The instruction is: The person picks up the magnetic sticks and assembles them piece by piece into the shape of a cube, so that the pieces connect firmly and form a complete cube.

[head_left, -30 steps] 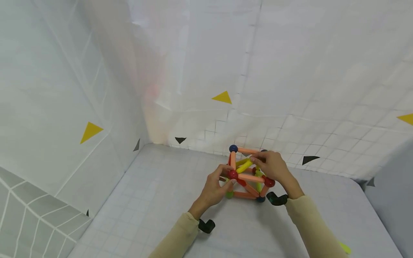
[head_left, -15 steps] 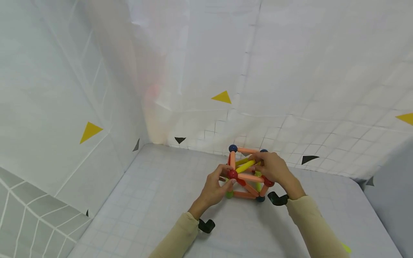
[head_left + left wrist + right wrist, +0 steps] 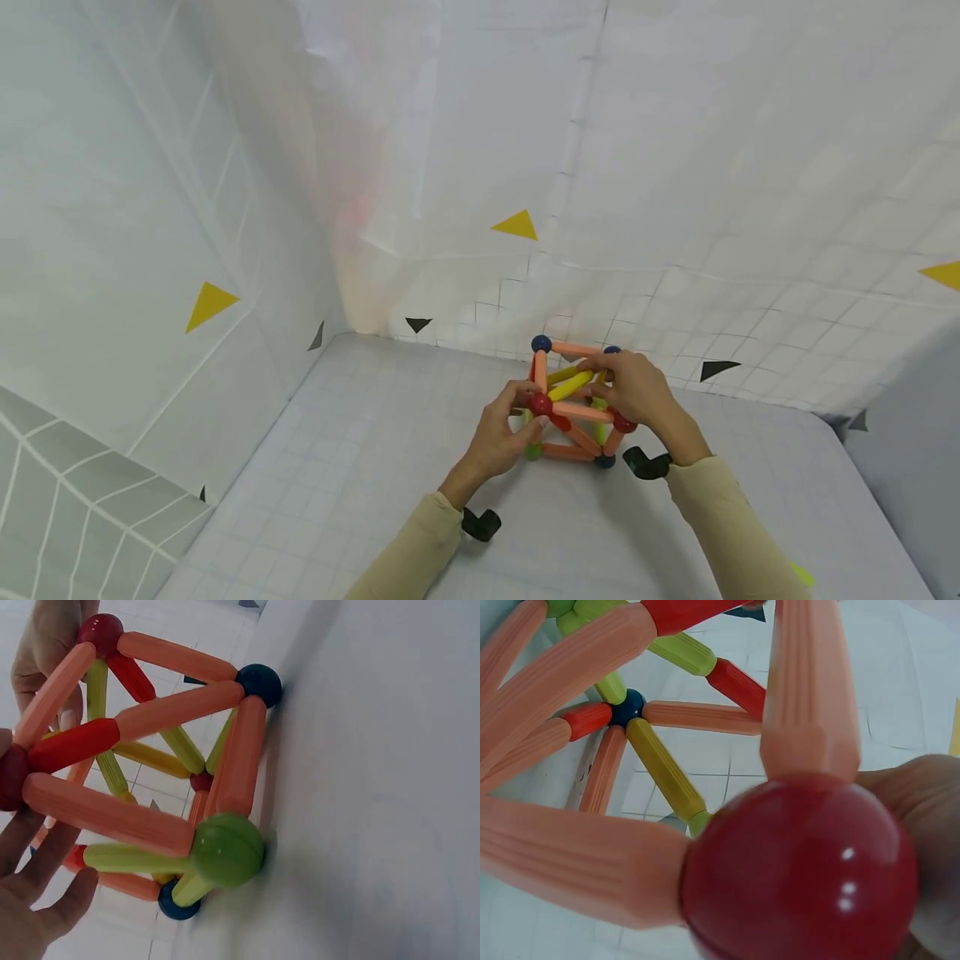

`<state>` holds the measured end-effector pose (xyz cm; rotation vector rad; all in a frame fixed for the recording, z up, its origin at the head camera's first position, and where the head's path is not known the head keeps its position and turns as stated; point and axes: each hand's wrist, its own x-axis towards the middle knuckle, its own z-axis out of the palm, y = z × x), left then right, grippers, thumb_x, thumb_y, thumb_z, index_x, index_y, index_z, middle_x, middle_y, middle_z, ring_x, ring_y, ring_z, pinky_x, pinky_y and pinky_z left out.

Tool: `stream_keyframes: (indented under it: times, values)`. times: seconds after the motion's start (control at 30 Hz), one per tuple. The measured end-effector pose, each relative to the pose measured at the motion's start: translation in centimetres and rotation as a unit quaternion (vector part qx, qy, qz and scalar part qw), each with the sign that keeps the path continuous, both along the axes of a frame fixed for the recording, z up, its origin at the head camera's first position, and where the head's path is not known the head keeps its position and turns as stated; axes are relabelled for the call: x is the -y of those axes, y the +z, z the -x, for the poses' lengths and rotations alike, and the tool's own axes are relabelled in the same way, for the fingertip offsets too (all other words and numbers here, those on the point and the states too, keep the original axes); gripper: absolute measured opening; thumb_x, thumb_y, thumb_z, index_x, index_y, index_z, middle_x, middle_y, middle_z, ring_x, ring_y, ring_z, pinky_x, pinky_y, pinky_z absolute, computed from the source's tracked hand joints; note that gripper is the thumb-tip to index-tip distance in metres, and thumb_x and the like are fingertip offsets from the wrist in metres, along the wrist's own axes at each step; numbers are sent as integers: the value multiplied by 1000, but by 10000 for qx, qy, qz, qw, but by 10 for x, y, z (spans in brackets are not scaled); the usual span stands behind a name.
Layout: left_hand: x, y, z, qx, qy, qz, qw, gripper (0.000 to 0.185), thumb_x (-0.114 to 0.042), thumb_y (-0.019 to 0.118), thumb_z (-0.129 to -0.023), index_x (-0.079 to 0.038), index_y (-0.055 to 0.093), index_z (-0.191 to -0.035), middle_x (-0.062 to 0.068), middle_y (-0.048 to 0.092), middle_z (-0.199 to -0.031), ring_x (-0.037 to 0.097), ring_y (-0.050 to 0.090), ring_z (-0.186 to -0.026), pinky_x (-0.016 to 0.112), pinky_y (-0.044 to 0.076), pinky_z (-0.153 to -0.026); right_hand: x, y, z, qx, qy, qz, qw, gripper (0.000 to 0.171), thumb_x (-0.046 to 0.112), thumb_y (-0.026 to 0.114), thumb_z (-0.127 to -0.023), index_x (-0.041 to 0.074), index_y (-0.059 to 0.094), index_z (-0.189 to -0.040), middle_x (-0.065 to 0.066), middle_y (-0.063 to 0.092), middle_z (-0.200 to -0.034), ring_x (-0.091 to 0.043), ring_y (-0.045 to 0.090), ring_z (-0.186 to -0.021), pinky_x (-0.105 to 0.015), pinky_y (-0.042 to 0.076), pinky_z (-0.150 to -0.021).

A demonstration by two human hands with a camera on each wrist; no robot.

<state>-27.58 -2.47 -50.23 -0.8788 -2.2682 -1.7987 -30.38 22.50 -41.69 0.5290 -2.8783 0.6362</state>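
Note:
A box-like frame of orange, red, yellow and green magnetic rods joined by coloured balls stands on the white surface. With thumb and fingers, my left hand (image 3: 497,429) holds the red ball (image 3: 541,405) at the frame's upper near-left corner. My right hand (image 3: 636,387) pinches a yellow magnetic rod (image 3: 572,385) that slants up from that ball over the frame's top. The right fingertips partly cover its far end. A green ball (image 3: 227,850) sits low on the frame in the left wrist view. Close to the right wrist camera, another red ball (image 3: 802,870) hides much of the hand.
A white, grid-lined sheet wall (image 3: 630,275) rises just behind the frame, with another wall (image 3: 150,250) at the left. A yellow-green piece (image 3: 802,574) lies near the right forearm. Dark wrist cameras (image 3: 482,525) hang below both wrists.
Since one second ago, my right fingers have shifted slightly on the yellow rod, and the thumb now sits below its far end. The left hand and the frame have hardly moved.

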Motion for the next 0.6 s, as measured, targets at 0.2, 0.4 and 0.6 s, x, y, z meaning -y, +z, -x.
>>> stream_keyframes:
  times: [0.2, 0.4, 0.6]
  values:
    - [-2, -1, 0, 817, -598, -565, 9932, 44, -17, 64, -106, -19, 52, -149, 7, 60, -144, 20, 61, -125, 35, 53, -105, -6, 1, -5, -76, -75, 49, 9999, 38, 24, 87, -89, 13, 78, -124, -12, 76, -104, -25, 64, -85, -33, 53, -60]
    - [-4, -5, 0, 1191, -802, -972, 9849, 40, -12, 61, -107, -17, 56, -147, 11, 61, -144, 19, 59, -125, 28, 53, -103, -39, 1, -25, -661, -420, 291, 9965, 32, 23, 84, -93, 9, 78, -121, -17, 77, -113, -32, 68, -91, -30, 48, -57]
    - [-6, -7, 0, 1315, -717, -963, 9840, 42, -12, 64, -106, -24, 58, -146, 5, 63, -145, 20, 60, -126, 27, 54, -103, -97, -9, -57, -551, -1080, 45, 9926, 32, 31, 81, -95, 7, 78, -116, -15, 79, -105, -33, 69, -91, -31, 48, -59]
